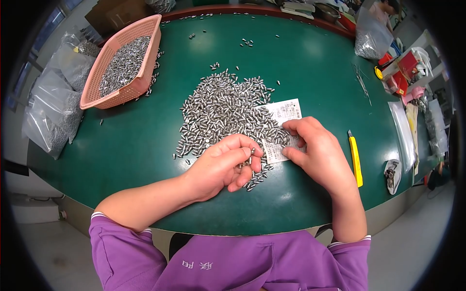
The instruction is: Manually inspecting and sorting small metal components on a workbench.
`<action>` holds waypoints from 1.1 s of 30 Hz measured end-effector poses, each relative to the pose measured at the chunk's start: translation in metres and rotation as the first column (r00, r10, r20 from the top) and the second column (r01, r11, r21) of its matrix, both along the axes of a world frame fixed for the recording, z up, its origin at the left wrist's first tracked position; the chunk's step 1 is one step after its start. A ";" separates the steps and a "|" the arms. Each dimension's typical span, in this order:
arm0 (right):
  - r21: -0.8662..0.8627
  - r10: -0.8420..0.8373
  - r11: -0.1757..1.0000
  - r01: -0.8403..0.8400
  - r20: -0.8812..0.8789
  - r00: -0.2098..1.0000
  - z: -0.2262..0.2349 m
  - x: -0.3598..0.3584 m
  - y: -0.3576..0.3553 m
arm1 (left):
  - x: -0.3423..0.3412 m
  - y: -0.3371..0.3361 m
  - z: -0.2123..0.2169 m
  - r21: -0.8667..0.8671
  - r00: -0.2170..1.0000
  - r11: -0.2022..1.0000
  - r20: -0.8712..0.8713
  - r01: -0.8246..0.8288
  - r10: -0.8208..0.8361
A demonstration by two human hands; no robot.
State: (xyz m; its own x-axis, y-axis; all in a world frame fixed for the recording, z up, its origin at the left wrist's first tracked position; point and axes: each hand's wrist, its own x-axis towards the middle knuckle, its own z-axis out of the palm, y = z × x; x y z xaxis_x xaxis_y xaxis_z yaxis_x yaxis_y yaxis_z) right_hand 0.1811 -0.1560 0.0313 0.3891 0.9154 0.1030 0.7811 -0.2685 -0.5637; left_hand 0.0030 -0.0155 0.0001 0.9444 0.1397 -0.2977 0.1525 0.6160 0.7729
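A broad heap of small silvery metal parts [221, 104], short and pointed, lies in the middle of the green table. My left hand [225, 162] is curled at the heap's near edge, with several of these metal parts in its fingers and palm. To its right, my right hand [315, 150] arches over the edge of the heap, its thumb and forefinger apart. Beneath those fingertips is a printed paper card [286, 110], partly covered by metal parts. Whether the fingertips touch the card or any part, I cannot tell.
A pink plastic basket [87, 97] of the same parts stands at the far left, beside filled clear bags [53, 109]. On the right lie a yellow utility knife [356, 162], tweezers [361, 80] and a small white pouch [392, 177]. Another filled bag [371, 39] and a person are at the far right.
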 end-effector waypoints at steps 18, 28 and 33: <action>0.400 0.229 0.901 -0.168 -0.109 0.967 -0.024 -0.011 0.024 | 0.000 0.001 -0.003 -0.009 0.999 1.000 0.046 0.005 -0.005; 0.226 0.157 0.959 -0.170 0.076 0.985 -0.021 0.004 0.016 | -0.001 0.001 -0.003 -0.018 0.999 1.000 0.038 0.000 0.000; 0.257 0.150 0.946 -0.199 0.196 0.969 -0.027 -0.003 0.021 | 0.000 0.001 -0.003 0.011 0.999 1.000 0.043 0.009 -0.009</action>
State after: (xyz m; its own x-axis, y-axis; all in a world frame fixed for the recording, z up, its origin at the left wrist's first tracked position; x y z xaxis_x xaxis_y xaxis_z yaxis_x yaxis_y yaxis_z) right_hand 0.1780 -0.1354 0.0041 0.1799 0.8948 0.4087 0.8932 0.0256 -0.4490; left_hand 0.0027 -0.0146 -0.0032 0.9576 0.1341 -0.2548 0.1241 0.6062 0.7855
